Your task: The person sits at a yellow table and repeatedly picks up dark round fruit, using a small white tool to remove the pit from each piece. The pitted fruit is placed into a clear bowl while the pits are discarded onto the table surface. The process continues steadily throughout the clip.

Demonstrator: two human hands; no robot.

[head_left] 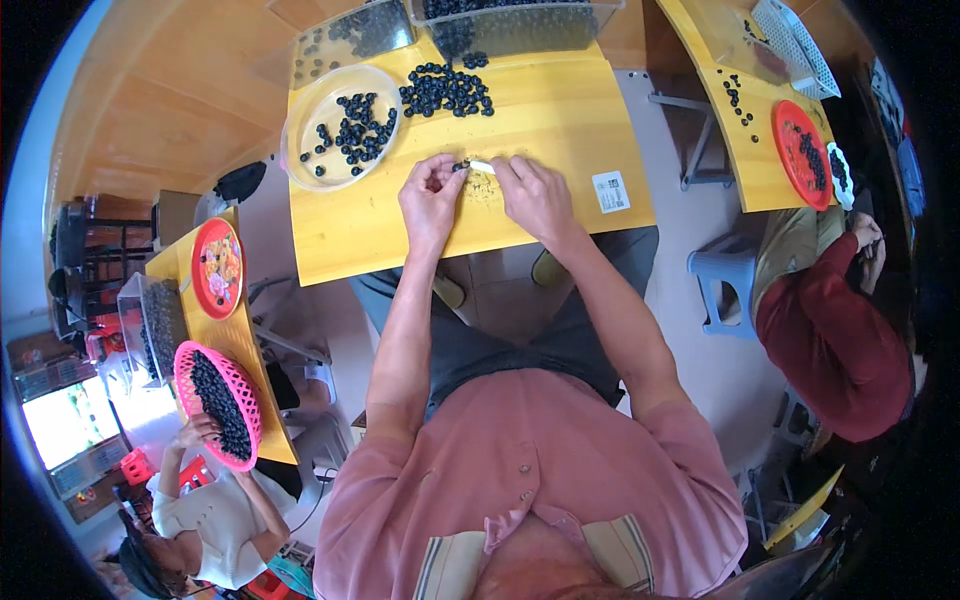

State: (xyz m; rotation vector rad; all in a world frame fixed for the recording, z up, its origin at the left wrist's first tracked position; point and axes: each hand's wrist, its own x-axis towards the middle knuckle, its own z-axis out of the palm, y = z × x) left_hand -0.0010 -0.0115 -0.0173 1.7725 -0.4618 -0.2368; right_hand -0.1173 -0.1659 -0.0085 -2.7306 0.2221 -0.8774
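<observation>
My left hand [432,200] pinches a small dark round fruit [461,167] over the yellow table [560,110]. My right hand [535,195] holds a small pale tool [482,166] whose tip meets that fruit. Both hands rest near the middle of the table, above a scatter of fine crumbs [482,186]. A loose pile of dark fruits [446,90] lies just beyond the hands. To its left stands a clear round bowl [300,150] with several more dark fruits inside.
Clear plastic boxes [520,25] of dark fruits stand at the table's far edge. A white label [611,191] lies at the right. A person in red [830,330] sits at a table to the right, another holds a pink basket [220,405] at the left.
</observation>
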